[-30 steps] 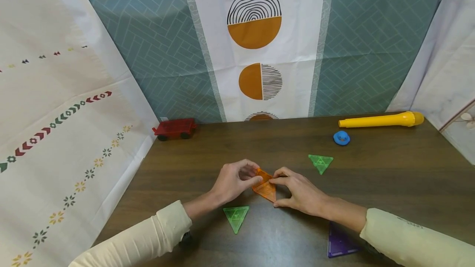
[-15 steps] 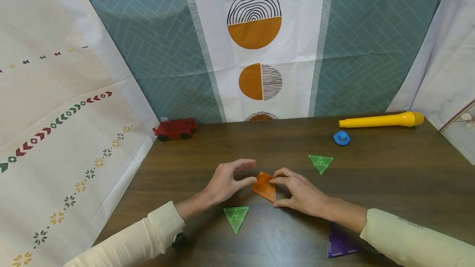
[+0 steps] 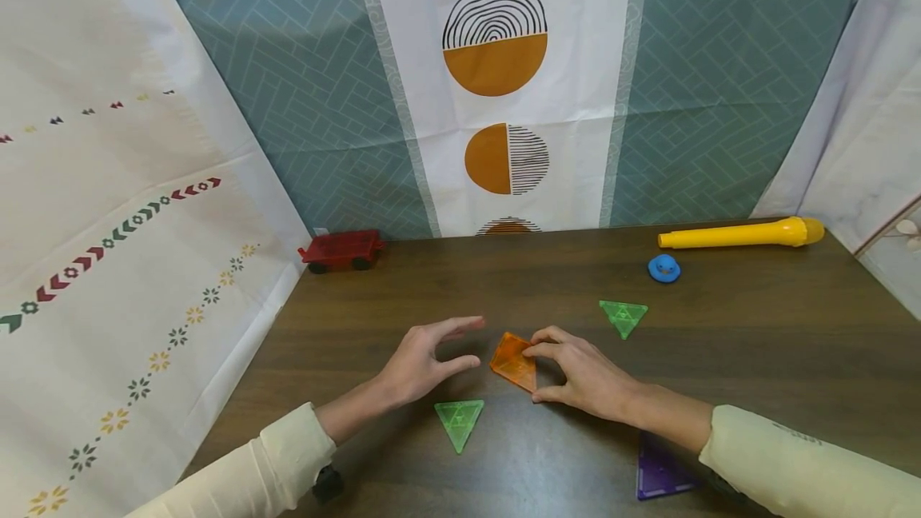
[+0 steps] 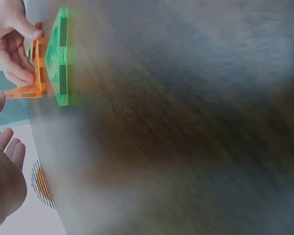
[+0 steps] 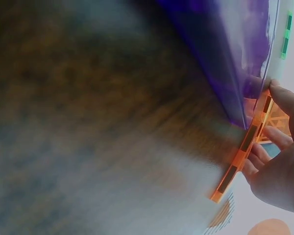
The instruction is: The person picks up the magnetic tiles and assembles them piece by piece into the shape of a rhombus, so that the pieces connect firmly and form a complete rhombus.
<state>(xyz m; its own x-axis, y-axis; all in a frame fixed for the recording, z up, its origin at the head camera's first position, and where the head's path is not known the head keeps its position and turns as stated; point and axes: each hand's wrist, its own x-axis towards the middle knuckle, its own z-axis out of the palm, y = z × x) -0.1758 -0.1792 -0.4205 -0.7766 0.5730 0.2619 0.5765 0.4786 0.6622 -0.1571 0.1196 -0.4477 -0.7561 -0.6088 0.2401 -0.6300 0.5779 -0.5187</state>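
Lying nearest the camera, a purple tile (image 3: 658,474) rests on the table (image 3: 547,462), partly hidden by the right forearm. Ahead of it and to the left, a near green tile (image 3: 459,424) lies flat, one corner directed toward the person.

Beyond this are the two hands, with orange tiles (image 3: 515,364) between them: one part lies on the table and another stands up from it. The right hand (image 3: 579,372) pinches the orange tiles, thumb at the near corner and fingers at the raised part. Its position matches that of one second ago, and the orange tiles have kept their place.

The left hand (image 3: 424,360) has changed. One second ago it held the raised part; half a second ago its thumb was close beside it. It is now clear of the orange tiles, further to the left, with thumb and fingers apart and nothing between them.

Farther back, a far green tile (image 3: 623,317) lies ahead of the right hand. Behind it sits a blue duck (image 3: 664,268). At the back edge are a red wagon (image 3: 341,251) on the left and a yellow microphone (image 3: 741,233) on the right. A patterned cloth (image 3: 576,94) hangs behind; these items are unchanged.
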